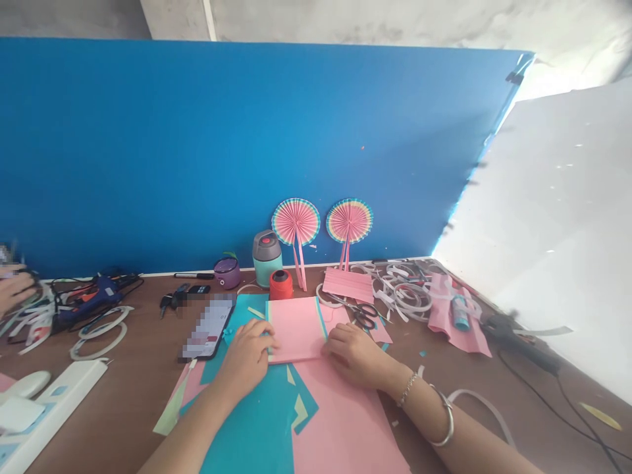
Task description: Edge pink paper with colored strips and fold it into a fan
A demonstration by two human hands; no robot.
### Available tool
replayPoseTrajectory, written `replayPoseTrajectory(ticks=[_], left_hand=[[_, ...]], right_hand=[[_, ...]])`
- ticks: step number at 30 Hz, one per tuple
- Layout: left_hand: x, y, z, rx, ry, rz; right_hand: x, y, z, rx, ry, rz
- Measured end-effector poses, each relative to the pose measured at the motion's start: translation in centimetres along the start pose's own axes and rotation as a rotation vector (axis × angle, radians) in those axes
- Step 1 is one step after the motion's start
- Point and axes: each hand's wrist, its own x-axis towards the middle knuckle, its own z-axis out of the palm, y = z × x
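A pink rectangular paper piece (295,329) with blue and yellow strips along its sides lies in front of me. My left hand (251,349) rests at its left edge, fingers bent and touching it. At the lower right corner, my right hand (351,352) has its fingers curled together on the edge; what they pinch, if anything, is hidden. Beneath are a teal sheet (251,428) and a larger pink sheet (345,428). Two round pleated paper fans (296,222) stand against the blue panel, near a folded pink paper (348,284).
Scissors (365,316) lie right of the paper. A phone (210,327), a teal bottle (268,263) and a red container (281,285) stand or lie left and behind. A power strip (54,415) is front left. Another person's hand (14,289) shows at far left.
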Motion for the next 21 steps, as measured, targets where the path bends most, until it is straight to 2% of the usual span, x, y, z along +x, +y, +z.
replayPoseTrajectory(ticks=[4,6,7,9,11,13,15,17,19,21], left_hand=[[-0.4,0.1,-0.1,-0.199,0.453,0.031],[-0.8,0.5,-0.2,-0.281,0.538,0.105],[-1.0,0.8,-0.2,-0.324,0.511,0.128],[-1.1,1.6,0.1,-0.426,0.326,0.070],[-1.0,2.6,0.8,-0.545,0.066,-0.166],[-0.6,3.5,1.6,-0.672,-0.052,-0.362],[-0.3,4.1,2.3,-0.744,-0.042,-0.474],[-0.3,4.2,2.7,-0.692,0.049,-0.508],[-0.5,3.9,2.9,-0.551,0.163,-0.458],[-1.0,3.4,2.7,-0.367,0.294,-0.316]], right_hand=[[0.2,0.1,-0.2,0.281,0.188,0.026],[0.2,0.1,-0.5,0.446,0.298,0.117],[0.2,0.0,-0.6,0.504,0.344,0.159],[0.2,-0.3,-0.7,0.556,0.401,0.193],[0.2,-0.9,-0.7,0.546,0.414,0.140],[0.3,-1.7,-0.5,0.478,0.379,0.032],[0.3,-2.3,-0.3,0.355,0.318,-0.078],[0.5,-2.6,-0.2,0.224,0.258,-0.145],[0.5,-2.7,-0.2,0.123,0.244,-0.174],[0.2,-2.6,-0.3,0.052,0.317,-0.182]])
